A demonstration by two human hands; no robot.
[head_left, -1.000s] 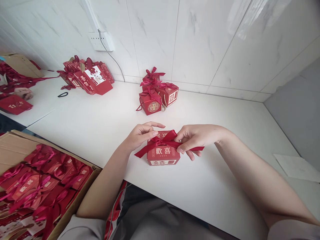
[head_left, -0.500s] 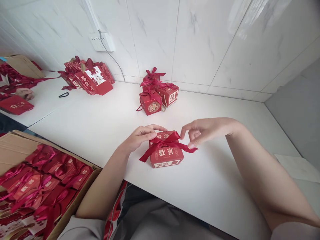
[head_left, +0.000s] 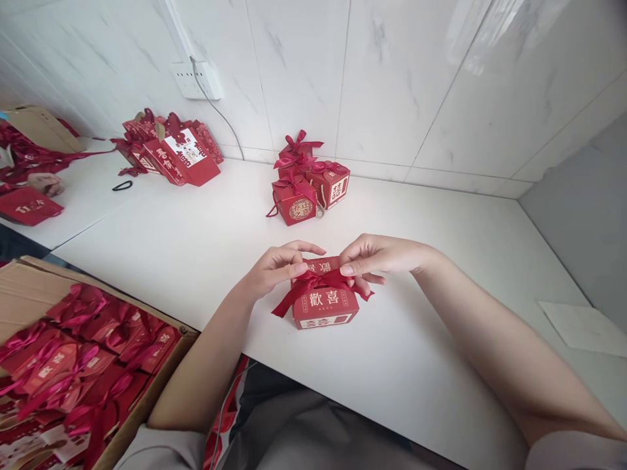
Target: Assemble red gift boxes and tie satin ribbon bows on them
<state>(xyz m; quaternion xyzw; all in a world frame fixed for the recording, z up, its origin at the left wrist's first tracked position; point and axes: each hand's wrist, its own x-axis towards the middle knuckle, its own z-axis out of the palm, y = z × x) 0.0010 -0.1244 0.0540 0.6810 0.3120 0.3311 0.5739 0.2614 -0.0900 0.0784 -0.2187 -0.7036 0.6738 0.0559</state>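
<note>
A red gift box [head_left: 325, 314] with gold and white lettering sits on the white table in front of me. Dark red ribbon is tied in a bow [head_left: 313, 281] on its top, and one tail hangs over the left side. My left hand [head_left: 279, 266] pinches the bow's left loop between thumb and bent fingers, index finger stretched out above the box's far edge. At the bow's right loop, my right hand [head_left: 375, 258] has thumb and forefinger closed on the ribbon. Its other fingers reach behind the right tail, partly hidden.
Several red boxes with bows [head_left: 294, 202] stand near the tiled wall. Flat red bags [head_left: 181, 156] lie further left. A cardboard carton [head_left: 189, 336] full of bowed boxes is at lower left. Another person's hand [head_left: 45, 183] shows at far left. White paper [head_left: 580, 326] lies right.
My right hand has moved left and taken hold of the bow's right loop; before, it hovered beside the box with fingers apart. My left hand has stayed almost in place.
</note>
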